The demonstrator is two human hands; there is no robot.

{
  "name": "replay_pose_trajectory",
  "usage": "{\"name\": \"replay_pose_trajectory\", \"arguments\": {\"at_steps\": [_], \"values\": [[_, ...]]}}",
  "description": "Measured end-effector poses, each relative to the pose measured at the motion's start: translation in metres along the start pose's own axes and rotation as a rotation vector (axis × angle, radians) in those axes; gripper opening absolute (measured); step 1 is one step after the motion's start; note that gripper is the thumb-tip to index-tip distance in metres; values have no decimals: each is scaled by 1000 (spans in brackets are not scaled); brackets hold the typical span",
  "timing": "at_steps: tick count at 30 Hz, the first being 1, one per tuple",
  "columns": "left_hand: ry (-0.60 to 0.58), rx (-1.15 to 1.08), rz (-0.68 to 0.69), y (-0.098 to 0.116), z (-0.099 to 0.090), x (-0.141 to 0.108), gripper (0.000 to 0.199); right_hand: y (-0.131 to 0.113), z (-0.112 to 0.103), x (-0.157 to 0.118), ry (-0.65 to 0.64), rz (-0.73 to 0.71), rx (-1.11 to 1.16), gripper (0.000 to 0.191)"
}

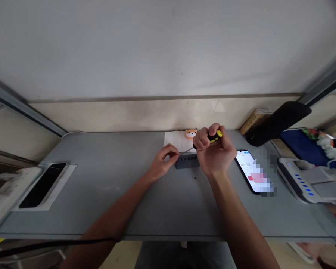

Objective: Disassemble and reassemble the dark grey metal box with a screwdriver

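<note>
My right hand (217, 155) is wrapped round the black and yellow handle of a screwdriver (215, 137). Its thin metal shaft slants down to the left. At the shaft's tip, the thumb and fingers of my left hand (162, 161) are pinched together; whatever lies between them is too small to make out. Below the shaft sits a dark grey box with a row of vent slots (186, 163), partly covered by my right hand. A tiny dark speck (195, 178), perhaps a screw, lies on the grey table (114, 179) in front of the box.
Behind the box are a white paper (172, 138) and an orange animal-face trinket (190, 133). To the right lie a lit phone (248, 168), a power strip (299, 183), a black cylinder (277, 123) and a book (254, 120). A dark phone (43, 185) rests at the left.
</note>
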State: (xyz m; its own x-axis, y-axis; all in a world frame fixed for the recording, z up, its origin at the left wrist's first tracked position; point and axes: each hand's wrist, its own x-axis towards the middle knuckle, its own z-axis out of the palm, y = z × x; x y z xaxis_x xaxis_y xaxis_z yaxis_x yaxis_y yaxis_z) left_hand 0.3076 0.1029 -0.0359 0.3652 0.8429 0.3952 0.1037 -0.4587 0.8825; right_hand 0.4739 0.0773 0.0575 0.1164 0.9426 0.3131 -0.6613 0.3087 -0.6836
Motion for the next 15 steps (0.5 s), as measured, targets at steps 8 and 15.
{"name": "replay_pose_trajectory", "arguments": {"at_steps": [8, 15], "values": [[239, 531, 37, -25, -34, 9, 10, -29, -29, -1, -185, 129, -85, 33], [128, 735, -44, -43, -38, 8, 15, -16, -45, 0, -457, 523, -157, 35]]}}
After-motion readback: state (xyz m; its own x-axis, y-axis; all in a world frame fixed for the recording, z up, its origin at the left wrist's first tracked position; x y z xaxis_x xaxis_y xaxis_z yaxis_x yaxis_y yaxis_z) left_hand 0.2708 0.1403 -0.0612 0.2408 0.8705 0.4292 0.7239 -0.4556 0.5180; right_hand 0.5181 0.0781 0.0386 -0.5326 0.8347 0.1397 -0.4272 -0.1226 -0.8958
